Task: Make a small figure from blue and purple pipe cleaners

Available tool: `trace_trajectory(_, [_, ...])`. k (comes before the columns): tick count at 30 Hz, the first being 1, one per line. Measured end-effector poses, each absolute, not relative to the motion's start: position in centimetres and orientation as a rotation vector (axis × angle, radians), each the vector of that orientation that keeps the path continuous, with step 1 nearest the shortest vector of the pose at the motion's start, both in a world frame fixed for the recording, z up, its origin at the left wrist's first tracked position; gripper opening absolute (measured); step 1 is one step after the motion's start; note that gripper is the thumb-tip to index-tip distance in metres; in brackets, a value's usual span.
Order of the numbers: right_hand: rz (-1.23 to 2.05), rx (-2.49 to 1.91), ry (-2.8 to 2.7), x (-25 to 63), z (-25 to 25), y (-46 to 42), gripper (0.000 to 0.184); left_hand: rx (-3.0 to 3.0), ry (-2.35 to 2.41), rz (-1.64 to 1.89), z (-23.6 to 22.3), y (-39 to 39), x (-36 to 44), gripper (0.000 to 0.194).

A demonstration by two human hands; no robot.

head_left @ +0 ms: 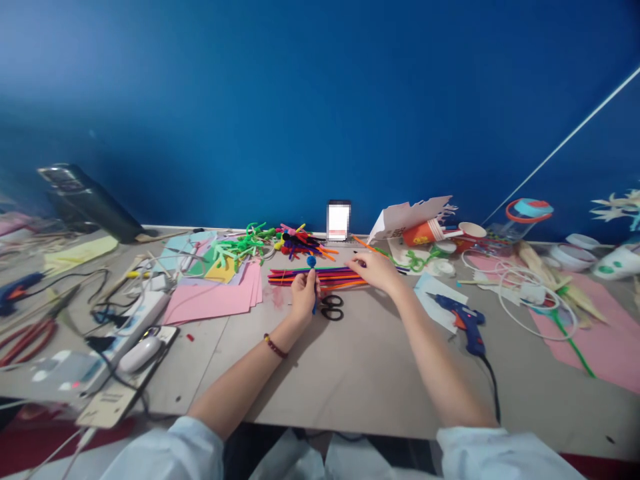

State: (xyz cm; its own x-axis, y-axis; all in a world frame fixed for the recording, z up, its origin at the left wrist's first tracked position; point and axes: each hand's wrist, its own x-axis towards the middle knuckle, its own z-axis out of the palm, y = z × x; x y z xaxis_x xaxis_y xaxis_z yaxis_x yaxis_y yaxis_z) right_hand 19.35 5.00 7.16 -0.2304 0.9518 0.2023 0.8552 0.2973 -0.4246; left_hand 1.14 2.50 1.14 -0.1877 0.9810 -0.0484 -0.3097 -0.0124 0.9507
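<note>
My left hand (304, 293) grips a blue pipe cleaner (315, 303) whose top end is wound into a small blue ball (311, 261). My right hand (375, 269) is over the right part of a bundle of long pipe cleaners (295, 275) in red, purple and orange. Its fingers are pinched together, and what is between them is too small to tell. Black-handled scissors (332, 308) lie just below the bundle, their blades hidden under it.
A phone (339, 221) stands against the blue wall. Green bent pipe cleaners (245, 247) and pink paper (213, 301) lie left. Right are a blue glue gun (465, 319) with a cord, and paper cups (420, 233). A power strip (133, 327) sits far left.
</note>
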Motion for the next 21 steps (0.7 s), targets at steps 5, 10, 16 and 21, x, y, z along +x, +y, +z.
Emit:
trace_trajectory(5, [-0.115,-1.48,-1.94,18.7,6.7,2.8,0.022,0.852,1.105,1.493,0.8,3.0,0.9,0.041])
trace_trajectory(10, [0.122,-1.571,-2.012,15.3,4.8,-1.6,0.018,0.877,1.104,1.52,0.9,3.1,0.7,0.04])
trace_trajectory(16, [0.357,-1.671,-2.165,13.3,1.3,-4.1,0.026,0.902,1.067,1.503,1.4,2.7,1.0,0.038])
trace_trajectory(21, [0.253,-1.695,-2.148,13.0,1.0,-4.0,0.026,0.94,1.015,1.474,1.2,2.6,1.3,0.038])
